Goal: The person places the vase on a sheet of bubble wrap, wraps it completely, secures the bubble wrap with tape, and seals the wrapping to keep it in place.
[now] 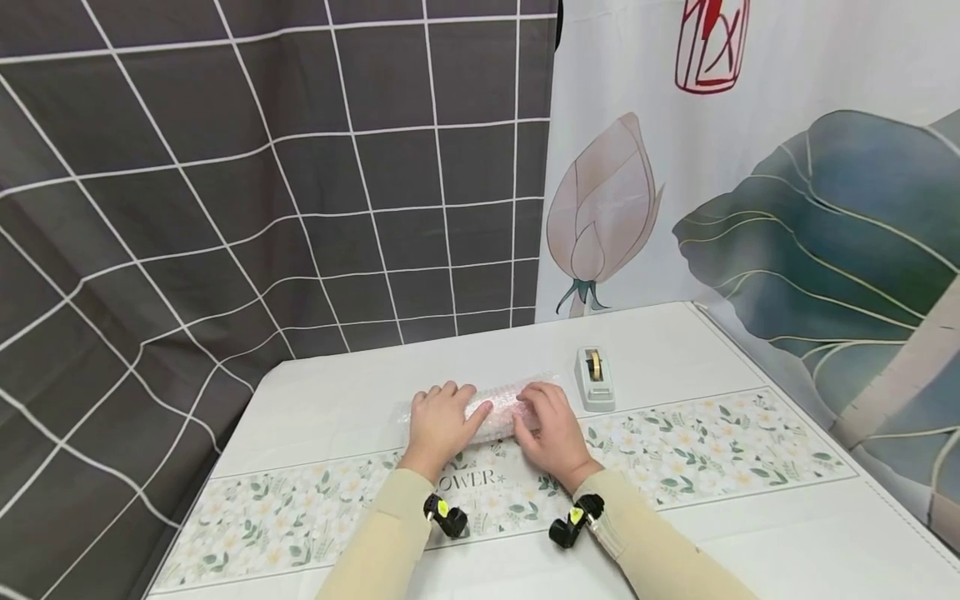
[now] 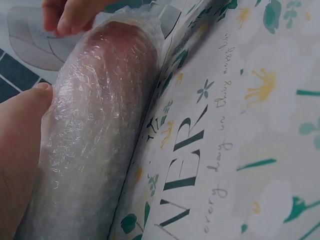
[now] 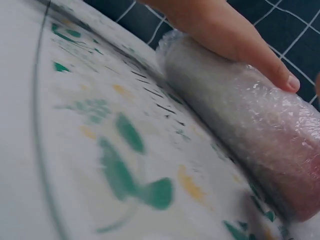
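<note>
A cylinder in clear bubble wrap [image 1: 498, 408], pinkish toward its right end and paler to the left, lies sideways on the table. My left hand [image 1: 441, 423] rests over its left half, fingers extended toward the far side and thumb along the top. In the left wrist view, the wrapped cylinder [image 2: 100, 115] fills the middle beside my left thumb. My right hand [image 1: 551, 429] is at the pink end, fingers loosely bent, thumb and fingers apart. Firm contact there cannot be made out. The right wrist view shows my left hand [image 3: 225, 35] draped on the wrap [image 3: 250, 120].
A white tape dispenser [image 1: 595, 379] with a roll of yellowish tape stands just right of the cylinder. The white tablecloth [image 1: 337, 400] has a floral printed band [image 1: 712, 450]. Behind hang a dark grid curtain [image 1: 390, 192] and a flower-patterned curtain [image 1: 622, 75].
</note>
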`<state>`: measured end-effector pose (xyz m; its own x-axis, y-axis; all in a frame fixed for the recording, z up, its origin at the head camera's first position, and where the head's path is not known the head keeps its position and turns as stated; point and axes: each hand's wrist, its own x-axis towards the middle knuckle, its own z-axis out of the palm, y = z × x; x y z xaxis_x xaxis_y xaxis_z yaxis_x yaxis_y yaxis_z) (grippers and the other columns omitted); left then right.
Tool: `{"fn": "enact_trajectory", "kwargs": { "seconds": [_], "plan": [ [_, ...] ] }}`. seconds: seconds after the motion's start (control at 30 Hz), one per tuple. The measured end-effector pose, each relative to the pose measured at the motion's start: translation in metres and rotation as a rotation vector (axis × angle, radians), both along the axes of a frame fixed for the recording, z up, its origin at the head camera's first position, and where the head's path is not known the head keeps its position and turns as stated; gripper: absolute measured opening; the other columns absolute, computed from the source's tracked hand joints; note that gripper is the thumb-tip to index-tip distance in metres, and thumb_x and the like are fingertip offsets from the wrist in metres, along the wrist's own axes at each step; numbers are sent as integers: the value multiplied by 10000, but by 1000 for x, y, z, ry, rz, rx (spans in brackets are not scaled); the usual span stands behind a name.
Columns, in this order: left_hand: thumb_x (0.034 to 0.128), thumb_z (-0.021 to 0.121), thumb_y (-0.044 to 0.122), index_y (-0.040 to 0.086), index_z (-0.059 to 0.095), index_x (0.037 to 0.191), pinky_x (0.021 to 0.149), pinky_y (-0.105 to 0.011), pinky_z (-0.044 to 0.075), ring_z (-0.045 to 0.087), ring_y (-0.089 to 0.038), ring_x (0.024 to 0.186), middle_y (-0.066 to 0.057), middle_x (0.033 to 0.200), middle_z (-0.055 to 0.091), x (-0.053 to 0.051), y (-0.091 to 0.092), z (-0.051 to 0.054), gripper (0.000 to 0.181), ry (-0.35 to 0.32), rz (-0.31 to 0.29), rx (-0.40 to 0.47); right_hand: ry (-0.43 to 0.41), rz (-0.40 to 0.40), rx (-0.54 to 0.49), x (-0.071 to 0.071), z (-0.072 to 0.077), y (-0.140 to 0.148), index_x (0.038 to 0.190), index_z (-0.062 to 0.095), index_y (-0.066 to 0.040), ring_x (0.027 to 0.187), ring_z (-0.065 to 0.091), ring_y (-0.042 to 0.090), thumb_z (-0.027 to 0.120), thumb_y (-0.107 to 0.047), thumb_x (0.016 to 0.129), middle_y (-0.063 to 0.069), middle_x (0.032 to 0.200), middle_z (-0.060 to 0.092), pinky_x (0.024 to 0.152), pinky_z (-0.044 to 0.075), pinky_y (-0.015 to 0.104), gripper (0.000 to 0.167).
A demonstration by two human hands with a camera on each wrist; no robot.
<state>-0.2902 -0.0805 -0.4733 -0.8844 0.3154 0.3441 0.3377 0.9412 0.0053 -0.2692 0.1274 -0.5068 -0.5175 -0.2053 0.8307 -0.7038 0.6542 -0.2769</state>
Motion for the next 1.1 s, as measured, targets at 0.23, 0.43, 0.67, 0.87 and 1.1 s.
{"fn": "enact_trajectory", "kwargs": {
  "seconds": [0.23, 0.43, 0.67, 0.87, 1.1],
  "plan": [
    [1056, 317, 516, 239, 603, 1346, 906, -487, 482, 654, -265, 1040, -27, 1168, 693, -2, -1, 4, 492, -46, 7, 44, -21, 82, -125, 20, -8, -12, 1036, 624, -31, 755, 619, 113, 637, -2, 848, 51, 954, 650, 677, 528, 198, 191],
    [1063, 320, 362, 256, 604, 1259, 843, -483, 477, 650, -274, 940, -15, 1077, 702, -3, -3, 3, 361, -35, -40, 124, -263, 100, -140, 32, -9, -21, 1142, 611, -30, 870, 682, 118, 667, -9, 890, 55, 1034, 668, 764, 555, 182, 259],
    [1047, 331, 291, 245, 628, 1249, 846, -490, 465, 639, -294, 958, -25, 1105, 700, -2, -2, 12, 362, -82, -52, 159, -275, 44, -67, 33, -8, -20, 1157, 619, -28, 939, 693, 169, 685, -48, 874, 66, 1066, 680, 851, 572, 280, 292],
    [1048, 274, 347, 229, 595, 1318, 909, -545, 467, 634, -351, 1074, -62, 1222, 671, -3, -6, 29, 436, -301, -3, 184, -397, 18, -54, 31, -9, -22, 1293, 572, -30, 1122, 657, 249, 708, -177, 896, 107, 1223, 670, 993, 512, 410, 445],
    [1035, 280, 465, 246, 638, 1307, 896, -507, 523, 662, -295, 1027, -49, 1171, 701, -1, -19, 54, 500, -525, -15, 317, -585, 68, -141, 20, -7, -22, 1461, 430, -19, 1313, 549, 304, 660, -262, 953, 159, 1441, 553, 1043, 484, 418, 608]
  ]
}}
